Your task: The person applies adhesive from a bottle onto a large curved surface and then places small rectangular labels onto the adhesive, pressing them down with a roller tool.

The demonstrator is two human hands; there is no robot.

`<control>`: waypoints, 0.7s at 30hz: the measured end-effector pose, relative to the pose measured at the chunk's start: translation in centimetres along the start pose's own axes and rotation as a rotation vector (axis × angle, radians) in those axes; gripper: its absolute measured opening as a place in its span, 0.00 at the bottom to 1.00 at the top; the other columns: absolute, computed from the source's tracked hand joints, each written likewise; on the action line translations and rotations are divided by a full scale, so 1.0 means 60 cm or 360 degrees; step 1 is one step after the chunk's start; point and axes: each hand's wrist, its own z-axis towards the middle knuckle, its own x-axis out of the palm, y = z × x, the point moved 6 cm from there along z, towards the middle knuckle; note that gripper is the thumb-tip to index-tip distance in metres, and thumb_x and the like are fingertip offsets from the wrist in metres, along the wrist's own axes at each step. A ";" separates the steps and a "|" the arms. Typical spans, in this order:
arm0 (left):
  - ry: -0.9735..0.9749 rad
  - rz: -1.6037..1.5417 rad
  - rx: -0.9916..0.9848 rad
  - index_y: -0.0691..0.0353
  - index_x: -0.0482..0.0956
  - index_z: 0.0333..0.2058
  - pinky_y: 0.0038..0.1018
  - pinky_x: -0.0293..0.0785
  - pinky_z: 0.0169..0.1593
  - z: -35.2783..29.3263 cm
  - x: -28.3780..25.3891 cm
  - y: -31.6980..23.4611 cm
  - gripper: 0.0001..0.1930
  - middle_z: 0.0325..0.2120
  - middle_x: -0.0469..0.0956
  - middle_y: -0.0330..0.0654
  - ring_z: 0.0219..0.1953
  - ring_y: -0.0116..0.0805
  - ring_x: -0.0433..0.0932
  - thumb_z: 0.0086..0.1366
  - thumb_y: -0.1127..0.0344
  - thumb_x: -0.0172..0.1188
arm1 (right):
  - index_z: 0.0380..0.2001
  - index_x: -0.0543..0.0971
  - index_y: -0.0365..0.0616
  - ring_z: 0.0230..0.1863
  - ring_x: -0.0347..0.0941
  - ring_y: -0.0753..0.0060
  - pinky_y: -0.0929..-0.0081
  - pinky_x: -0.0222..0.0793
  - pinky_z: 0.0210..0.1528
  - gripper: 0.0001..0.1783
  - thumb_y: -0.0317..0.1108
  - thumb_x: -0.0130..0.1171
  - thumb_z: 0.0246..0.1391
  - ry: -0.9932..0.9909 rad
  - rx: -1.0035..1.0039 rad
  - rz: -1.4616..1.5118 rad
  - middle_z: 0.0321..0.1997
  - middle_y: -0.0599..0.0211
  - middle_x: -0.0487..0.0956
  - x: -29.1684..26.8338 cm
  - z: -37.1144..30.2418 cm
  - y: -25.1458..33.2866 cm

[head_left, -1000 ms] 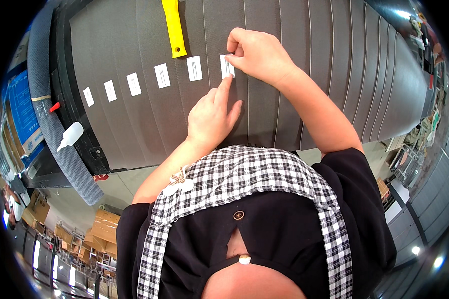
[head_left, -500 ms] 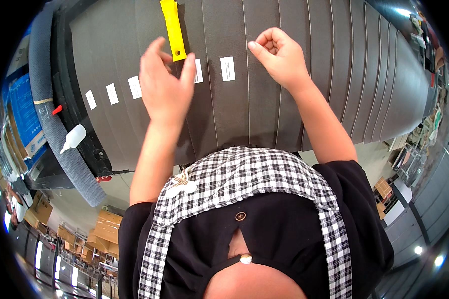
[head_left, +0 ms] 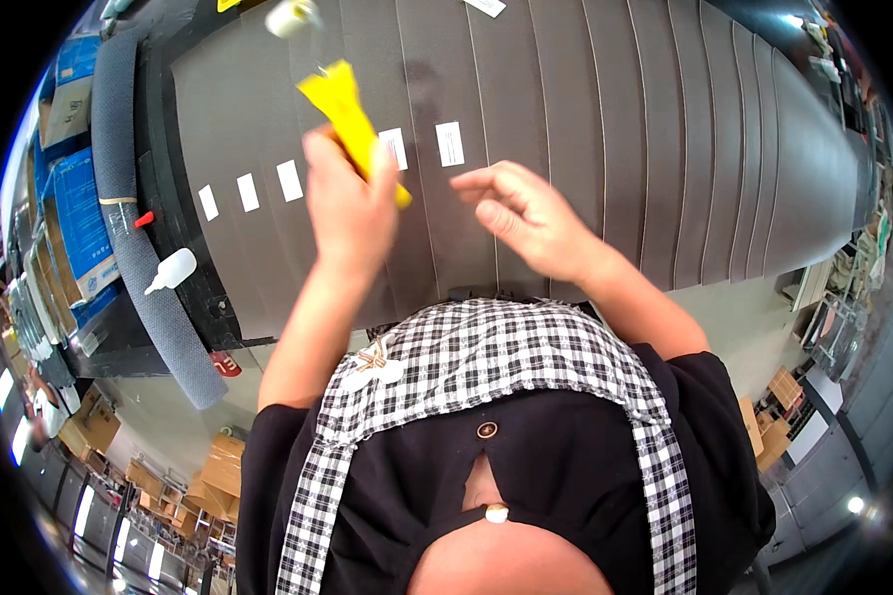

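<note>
We are clasping the yellow handle [head_left: 350,111] inside our left grip [head_left: 352,220], best held steady and clear of the label [head_left: 449,144] lying up-left of our right grip [head_left: 534,220], which is looking loosely spread and empty.

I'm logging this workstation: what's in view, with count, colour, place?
Sheet: 1, dark, centre
Labels: at least 5, white, row on sheet
Slip: 1, white, top
Handle: 1, yellow, upper centre
Roll: 1, white, top
Bottle: 1, white, left
Tube: 1, grey, left
Small piece: 1, red, by tube
Packages: several, blue, left
Boxes: several, brown, lower left
Apron: 1, black-white, lower centre
Shirt: 1, black, lower centre
Left grip: 1, around handle
Right grip: 1, over sheet
</note>
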 end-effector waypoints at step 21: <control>0.0421 0.0237 0.1015 0.59 0.74 0.26 0.35 0.71 0.35 -0.229 0.075 0.091 0.10 0.26 0.73 0.41 0.29 0.43 0.72 0.55 0.71 0.69 | 0.47 0.73 0.41 0.25 0.67 0.79 0.78 0.68 0.30 0.23 0.52 0.42 0.74 -0.0360 0.0639 0.0716 0.26 0.69 0.73 0.115 -0.044 -0.102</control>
